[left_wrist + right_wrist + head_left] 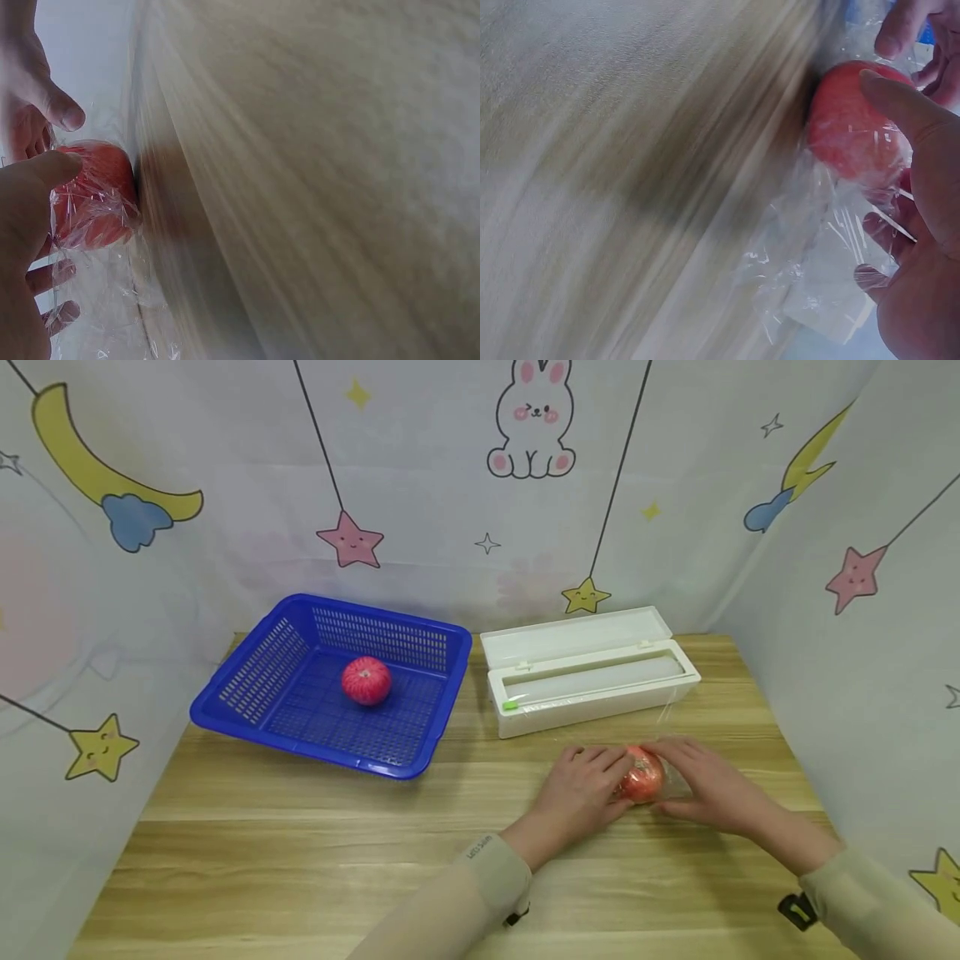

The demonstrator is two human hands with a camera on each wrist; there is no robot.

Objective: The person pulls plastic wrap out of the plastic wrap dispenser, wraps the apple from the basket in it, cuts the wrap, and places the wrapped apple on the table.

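A red apple [643, 775] wrapped in clear cling film [776, 259] sits on the wooden table between the two hands. My left hand [579, 792] holds its left side, thumb in front and fingers over the far side. From the opposite side my right hand [712, 787] grips it, the thumb [896, 101] laid on the apple. Loose, crumpled film trails off the fruit, past the spread lower fingers of the left hand in the left wrist view. Film also bunches near the right palm.
Behind the hands stands a white cling film box [592, 708] with its lid [577, 637] raised and a roll inside. A green slider [511, 705] sits on its front edge. To the left, a blue basket [322, 749] holds another red apple [367, 681]. Printed cloth walls surround the table.
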